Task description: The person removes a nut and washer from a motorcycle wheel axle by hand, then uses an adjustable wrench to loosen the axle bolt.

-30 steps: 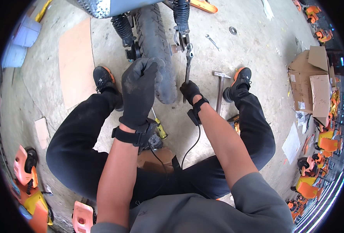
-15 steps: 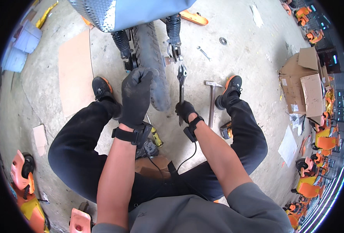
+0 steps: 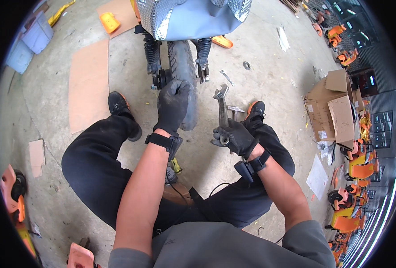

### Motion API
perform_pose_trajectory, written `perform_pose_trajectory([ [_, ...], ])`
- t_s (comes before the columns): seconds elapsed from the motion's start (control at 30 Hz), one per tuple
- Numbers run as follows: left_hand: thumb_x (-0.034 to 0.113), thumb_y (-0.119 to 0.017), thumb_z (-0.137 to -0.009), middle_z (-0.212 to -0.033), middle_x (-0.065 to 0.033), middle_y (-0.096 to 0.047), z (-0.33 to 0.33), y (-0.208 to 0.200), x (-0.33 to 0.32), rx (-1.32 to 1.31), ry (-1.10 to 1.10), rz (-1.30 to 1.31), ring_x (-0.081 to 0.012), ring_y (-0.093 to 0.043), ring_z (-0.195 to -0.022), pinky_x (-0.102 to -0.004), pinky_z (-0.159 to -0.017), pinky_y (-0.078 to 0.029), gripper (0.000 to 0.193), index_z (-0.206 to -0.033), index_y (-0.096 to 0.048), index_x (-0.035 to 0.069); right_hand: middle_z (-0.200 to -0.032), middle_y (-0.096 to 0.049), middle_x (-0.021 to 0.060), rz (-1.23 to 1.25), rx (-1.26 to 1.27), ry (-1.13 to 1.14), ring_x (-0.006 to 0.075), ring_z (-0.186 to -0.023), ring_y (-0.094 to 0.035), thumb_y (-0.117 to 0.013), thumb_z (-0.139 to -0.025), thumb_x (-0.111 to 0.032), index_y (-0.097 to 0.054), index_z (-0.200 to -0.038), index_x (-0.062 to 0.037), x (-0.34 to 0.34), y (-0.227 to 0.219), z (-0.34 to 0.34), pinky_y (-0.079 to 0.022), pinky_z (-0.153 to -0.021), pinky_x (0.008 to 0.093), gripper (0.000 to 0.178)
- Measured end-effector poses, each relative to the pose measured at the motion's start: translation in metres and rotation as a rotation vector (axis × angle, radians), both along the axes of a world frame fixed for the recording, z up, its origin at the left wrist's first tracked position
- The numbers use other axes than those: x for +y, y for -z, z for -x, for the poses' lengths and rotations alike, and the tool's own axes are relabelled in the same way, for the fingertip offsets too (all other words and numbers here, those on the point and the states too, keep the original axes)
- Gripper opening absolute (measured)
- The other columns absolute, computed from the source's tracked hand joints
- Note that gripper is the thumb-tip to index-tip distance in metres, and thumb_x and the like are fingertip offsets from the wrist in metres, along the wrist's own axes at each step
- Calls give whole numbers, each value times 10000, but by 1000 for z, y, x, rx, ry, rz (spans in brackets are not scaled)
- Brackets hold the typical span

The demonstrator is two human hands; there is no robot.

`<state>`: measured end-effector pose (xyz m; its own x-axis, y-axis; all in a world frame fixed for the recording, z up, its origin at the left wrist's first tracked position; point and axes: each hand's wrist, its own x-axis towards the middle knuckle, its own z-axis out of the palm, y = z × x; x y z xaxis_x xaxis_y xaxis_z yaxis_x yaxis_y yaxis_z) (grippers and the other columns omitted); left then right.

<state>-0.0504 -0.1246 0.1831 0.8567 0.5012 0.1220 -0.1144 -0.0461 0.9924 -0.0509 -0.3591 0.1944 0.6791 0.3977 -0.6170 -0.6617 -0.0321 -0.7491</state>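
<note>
Between my knees stands the black tire [image 3: 189,111] of a scooter wheel, held between two shock absorbers [image 3: 151,54]. My left hand [image 3: 172,105], in a dark glove, is closed with curled fingers against the left side of the tire. What lies under those fingers is hidden. To the right of the wheel, my gloved right hand [image 3: 236,138] holds an adjustable wrench [image 3: 222,109] by its handle, jaw end pointing away from me. The wrench is apart from the axle end [image 3: 203,73]. A grey cover [image 3: 193,22] hangs over the wheel's top.
On the concrete floor lie a hammer [image 3: 235,109], partly hidden behind my right hand, a spanner [image 3: 227,77] and a toothed ring [image 3: 246,65]. Flat cardboard [image 3: 88,85] lies at left. An open carton [image 3: 327,107] and orange scooter parts [image 3: 347,172] stand at right.
My right hand has drawn the adjustable wrench away from the axle end and turned over, palm side now more visible. My left hand stays at the tire. The view has shifted.
</note>
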Motion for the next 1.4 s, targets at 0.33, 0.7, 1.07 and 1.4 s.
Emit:
perform_pose_trajectory([
  [0.33,160,-636,-892,-751,-147,-644,-4,9,-4,-114,-45,-31,-254,-568,-670,-354,-683,-478,181,-866,-637,-19,-830,-673,42,604,-459,-408,65,-673,-592,-501,-987,-146,-598,-1203,-20,-23,-108,-38,-497,-537,219,269],
  [0.7,166,-642,-885,-744,-170,-625,-4,12,-1,-84,-27,-42,-305,-562,-662,-369,-662,-468,194,-842,-617,-21,-776,-685,51,831,-495,-564,87,-644,-612,-562,-966,-243,-666,-1056,10,-6,-117,-87,-491,-566,256,288],
  [1.07,174,-637,-886,-755,-178,-631,-6,15,-3,-101,-57,-83,-335,-585,-681,-382,-657,-471,195,-839,-621,-15,-731,-711,52,864,-544,-808,55,-539,-569,-609,-922,-205,-671,-895,2,15,-137,-151,-428,-463,233,217],
  [1.4,187,-621,-903,-746,-134,-633,-7,14,-5,-66,-15,-39,-270,-591,-680,-354,-669,-467,200,-865,-629,-10,-747,-726,75,884,-926,-1502,63,-505,-573,-625,-833,-94,-712,-813,8,65,-162,-218,-419,-426,211,135],
])
